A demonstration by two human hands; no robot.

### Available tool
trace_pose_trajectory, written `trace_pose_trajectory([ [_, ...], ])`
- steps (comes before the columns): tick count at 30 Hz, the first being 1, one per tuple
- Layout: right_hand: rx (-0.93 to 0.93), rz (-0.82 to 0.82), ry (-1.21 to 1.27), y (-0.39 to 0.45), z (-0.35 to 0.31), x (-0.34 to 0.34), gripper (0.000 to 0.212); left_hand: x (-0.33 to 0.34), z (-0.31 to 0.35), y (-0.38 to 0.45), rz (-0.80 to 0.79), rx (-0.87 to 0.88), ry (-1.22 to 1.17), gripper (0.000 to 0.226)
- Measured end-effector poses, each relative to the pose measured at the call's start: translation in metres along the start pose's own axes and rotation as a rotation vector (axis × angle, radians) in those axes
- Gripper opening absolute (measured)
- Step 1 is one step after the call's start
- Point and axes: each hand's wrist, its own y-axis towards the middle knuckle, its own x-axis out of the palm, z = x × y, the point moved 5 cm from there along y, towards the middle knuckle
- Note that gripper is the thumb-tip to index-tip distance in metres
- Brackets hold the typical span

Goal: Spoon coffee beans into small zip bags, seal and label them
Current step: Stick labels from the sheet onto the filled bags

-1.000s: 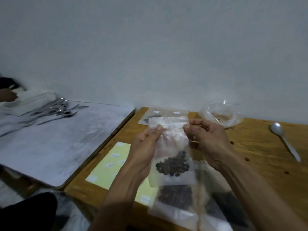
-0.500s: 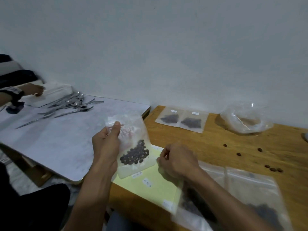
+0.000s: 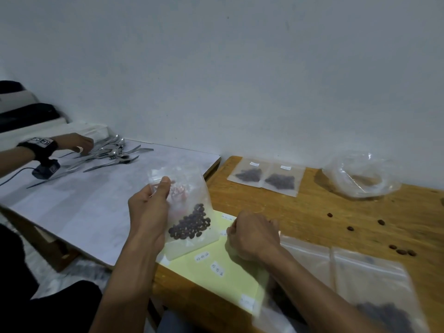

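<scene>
My left hand (image 3: pixel 147 212) holds a small clear zip bag (image 3: pixel 189 227) upright by its top corner, thumb in front; dark coffee beans sit in its lower half. My right hand (image 3: pixel 252 234) rests on the yellow label sheet (image 3: pixel 223 277), fingers curled at a white label near the sheet's top edge; whether it pinches the label is hidden. Several white labels with writing remain on the sheet. Two filled, labelled bags (image 3: pixel 266 180) lie flat at the back of the wooden table (image 3: pixel 336 212).
A large open clear plastic bag (image 3: pixel 362 176) sits at the back right. Loose beans (image 3: pixel 382 222) are scattered on the wood. More zip bags with beans (image 3: pixel 374 292) lie at the front right. Another person's hand (image 3: pixel 74 143) reaches among cutlery (image 3: pixel 113 155) on the white table to the left.
My right hand let go of the bag's top and went down to the label sheet. My left hand moved the bag leftward and tilted it. My view swung left.
</scene>
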Motion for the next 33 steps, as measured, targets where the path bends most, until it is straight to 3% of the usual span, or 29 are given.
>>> trace_pose_trajectory([
  [4, -0.023, 0.029, 0.167, -0.002, 0.010, -0.018, 0.022, 0.003, -0.001, -0.004, -0.023, -0.010, -0.002, 0.019],
  [8, -0.236, 0.200, 0.449, -0.013, 0.006, -0.069, 0.023, 0.020, -0.005, -0.011, -0.095, -0.009, 0.018, 0.022],
  [11, -0.328, 0.235, 0.368, -0.016, -0.003, -0.080, 0.017, 0.049, -0.012, -0.027, -0.209, -0.039, 0.007, 0.026],
  [17, -0.219, 0.313, 0.193, -0.017, 0.012, -0.078, 0.016, 0.083, -0.020, -0.055, -0.351, -0.080, -0.033, 0.019],
  [23, -0.209, 0.373, 0.159, -0.019, 0.021, -0.081, 0.015, 0.088, -0.023, -0.060, -0.358, 0.021, 0.063, 0.023],
  [29, -0.319, 0.641, 0.216, -0.031, 0.026, -0.070, 0.009, 0.087, -0.022, -0.063, -0.305, 0.055, 0.091, 0.019],
  [33, -0.255, 0.629, 0.315, -0.031, 0.036, -0.062, 0.015, 0.086, -0.025, -0.063, -0.322, 0.034, 0.101, 0.021],
])
